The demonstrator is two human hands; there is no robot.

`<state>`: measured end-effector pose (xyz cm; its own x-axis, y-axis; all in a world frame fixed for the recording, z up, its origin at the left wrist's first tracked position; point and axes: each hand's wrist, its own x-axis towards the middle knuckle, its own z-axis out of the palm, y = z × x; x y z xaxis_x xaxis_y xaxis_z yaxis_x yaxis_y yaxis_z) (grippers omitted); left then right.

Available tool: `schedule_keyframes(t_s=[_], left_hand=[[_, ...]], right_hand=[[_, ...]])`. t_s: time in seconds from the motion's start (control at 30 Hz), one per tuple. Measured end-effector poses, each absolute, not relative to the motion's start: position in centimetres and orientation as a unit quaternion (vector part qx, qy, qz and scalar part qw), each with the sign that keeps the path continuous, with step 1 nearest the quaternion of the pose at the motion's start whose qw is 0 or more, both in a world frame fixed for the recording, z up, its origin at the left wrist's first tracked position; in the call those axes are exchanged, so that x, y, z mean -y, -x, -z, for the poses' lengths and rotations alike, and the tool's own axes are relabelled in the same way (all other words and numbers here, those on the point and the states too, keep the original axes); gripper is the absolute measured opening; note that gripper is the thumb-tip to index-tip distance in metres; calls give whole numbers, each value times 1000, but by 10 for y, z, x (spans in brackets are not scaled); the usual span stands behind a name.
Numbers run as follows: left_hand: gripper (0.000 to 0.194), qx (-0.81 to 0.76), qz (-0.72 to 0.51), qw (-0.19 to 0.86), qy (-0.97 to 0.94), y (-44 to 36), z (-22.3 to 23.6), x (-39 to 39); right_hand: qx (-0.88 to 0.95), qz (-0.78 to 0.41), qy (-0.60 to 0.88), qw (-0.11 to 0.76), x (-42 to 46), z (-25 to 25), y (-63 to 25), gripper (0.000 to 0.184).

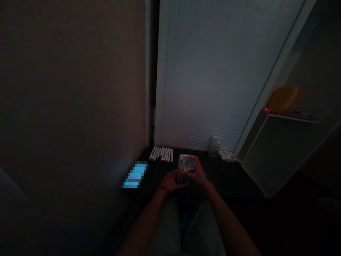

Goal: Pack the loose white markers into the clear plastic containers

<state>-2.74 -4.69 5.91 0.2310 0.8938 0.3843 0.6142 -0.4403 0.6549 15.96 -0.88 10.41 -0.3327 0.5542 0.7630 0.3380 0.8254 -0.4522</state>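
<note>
A small clear plastic container [187,162] is held between my two hands, low over the dark tabletop. My left hand [171,180] wraps its lower left side. From the right, my right hand [196,171] grips its upper part, fingers bent around the edge. What lies inside the container is too dim to make out. Beyond my left hand, several white-barrelled markers [161,154] lie side by side in a row, with differently coloured ends.
The dark table [226,181] backs onto a white door panel. A clear case [215,146] with a colourful label stands upright at the back right, beside a white packet [227,156]. A lit, pixelated screen [135,175] lies at the left edge, near the wall.
</note>
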Motion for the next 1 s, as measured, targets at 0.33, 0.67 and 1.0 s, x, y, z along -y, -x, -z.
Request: schedule_keyframes(t_s=[0.33,0.67,1.0], left_hand=[[69,-520,-368,178,-750,27,-60,50],[64,-491,-377,194,-761,28,-59,47],[62,-485,-384,204,-759,26,-62,48]], right_hand=[[822,-106,330,451,17,-130,-166,45],[837,-112,320,429,14,-109,-167,85],[825,-122,337,437,19,-113,-166,78]])
